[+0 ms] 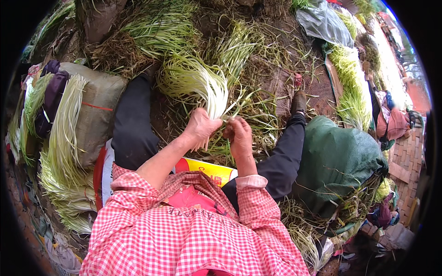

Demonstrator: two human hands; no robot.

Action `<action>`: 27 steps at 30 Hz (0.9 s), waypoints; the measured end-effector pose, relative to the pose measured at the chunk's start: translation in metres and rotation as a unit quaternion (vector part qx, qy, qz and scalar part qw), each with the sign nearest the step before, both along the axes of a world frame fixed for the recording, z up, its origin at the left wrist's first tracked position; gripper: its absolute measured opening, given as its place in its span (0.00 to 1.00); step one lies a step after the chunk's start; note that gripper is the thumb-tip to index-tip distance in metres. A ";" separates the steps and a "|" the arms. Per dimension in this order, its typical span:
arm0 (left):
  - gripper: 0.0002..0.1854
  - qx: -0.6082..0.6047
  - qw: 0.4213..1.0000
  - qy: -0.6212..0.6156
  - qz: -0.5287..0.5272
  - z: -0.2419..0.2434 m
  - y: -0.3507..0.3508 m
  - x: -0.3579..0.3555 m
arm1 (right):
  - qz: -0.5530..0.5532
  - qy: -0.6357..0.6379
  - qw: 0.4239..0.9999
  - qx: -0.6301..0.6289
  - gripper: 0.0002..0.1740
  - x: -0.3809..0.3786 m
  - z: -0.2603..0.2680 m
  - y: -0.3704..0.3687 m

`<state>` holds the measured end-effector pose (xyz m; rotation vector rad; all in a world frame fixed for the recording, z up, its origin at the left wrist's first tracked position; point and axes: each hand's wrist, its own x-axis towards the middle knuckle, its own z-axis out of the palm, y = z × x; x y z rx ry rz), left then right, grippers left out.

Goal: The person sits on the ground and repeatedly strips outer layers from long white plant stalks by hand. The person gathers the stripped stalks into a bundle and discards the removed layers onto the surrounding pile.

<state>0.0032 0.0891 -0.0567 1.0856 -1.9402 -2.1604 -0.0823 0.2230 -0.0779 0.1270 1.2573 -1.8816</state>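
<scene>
My left hand (202, 126) is wrapped around a bunch of pale leafy stalks (210, 91), which look like blanched chives. Their white stems pass through the fist, and the cut ends poke out below it. The yellow-green tops fan out up and to the left. Close beside it, my right hand (240, 132) has thumb and fingertips pinched on a few thin leaves (240, 108) at the bunch's right side. Loose green stalks (238, 51) and dry trimmings (272, 58) lie on the ground beyond the hands.
To the left, tied bundles (67, 120) drape over a stuffed sack (102, 103). A green-covered sack (338, 162) stands by my right leg. Further right are heaped yellow-green stalks (350, 86) and another person (393, 119). A large green pile (162, 27) lies ahead.
</scene>
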 end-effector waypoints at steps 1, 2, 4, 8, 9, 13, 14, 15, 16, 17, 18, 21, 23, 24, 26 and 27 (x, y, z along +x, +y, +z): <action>0.07 -0.027 0.999 0.015 0.012 -0.011 0.001 0.000 | 0.029 0.001 1.000 0.013 0.04 0.002 0.002 -0.001; 0.08 -0.054 0.998 0.029 0.025 -0.021 0.001 0.002 | 0.012 -0.019 1.000 -0.005 0.04 0.004 0.003 -0.003; 0.09 -0.068 0.995 0.055 0.048 -0.021 0.005 0.000 | 0.010 -0.042 0.999 -0.026 0.05 0.002 0.004 0.000; 0.10 -0.107 0.989 0.004 0.098 -0.005 -0.014 0.002 | 0.003 -0.065 0.993 -0.093 0.08 -0.009 0.021 0.018; 0.09 -0.072 0.991 0.033 0.112 -0.006 -0.019 0.001 | -0.014 -0.051 0.995 -0.086 0.08 -0.016 0.021 0.023; 0.06 0.069 0.994 0.034 0.075 0.026 -0.019 0.000 | 0.050 0.130 0.982 0.124 0.21 -0.016 0.002 0.023; 0.07 0.091 0.993 0.041 0.069 0.017 -0.020 0.000 | 0.119 0.128 0.976 0.128 0.27 -0.008 0.001 0.018; 0.06 0.103 0.991 0.051 0.073 0.016 -0.018 0.000 | 0.130 0.104 0.980 0.104 0.26 0.004 -0.003 0.009; 0.06 0.116 0.989 0.061 0.075 0.016 -0.016 -0.001 | 0.126 0.082 0.986 0.068 0.24 0.012 -0.007 0.002; 0.06 0.129 0.986 0.070 0.078 0.015 -0.015 -0.002 | 0.121 0.059 0.990 0.033 0.23 0.018 -0.011 -0.004; 0.07 0.127 0.986 0.072 0.077 0.015 -0.014 -0.003 | 0.092 0.033 0.995 0.008 0.16 0.020 -0.012 -0.009; 0.07 0.106 0.988 0.047 0.104 0.019 -0.017 -0.002 | 0.025 0.012 0.999 0.017 0.10 0.018 -0.017 -0.008; 0.06 0.117 0.982 0.071 0.131 0.019 -0.025 -0.002 | 0.000 0.014 1.000 -0.001 0.08 0.012 -0.017 -0.004; 0.06 0.122 0.978 0.084 0.144 0.014 -0.029 -0.002 | 0.035 0.021 0.999 -0.012 0.07 0.010 -0.010 -0.002; 0.05 0.141 0.966 0.115 0.183 0.017 -0.034 -0.004 | 0.119 0.071 0.990 -0.030 0.07 0.006 0.003 0.004; 0.05 0.139 0.965 0.112 0.194 0.025 -0.038 -0.004 | 0.169 0.114 0.978 -0.038 0.07 0.004 0.008 0.009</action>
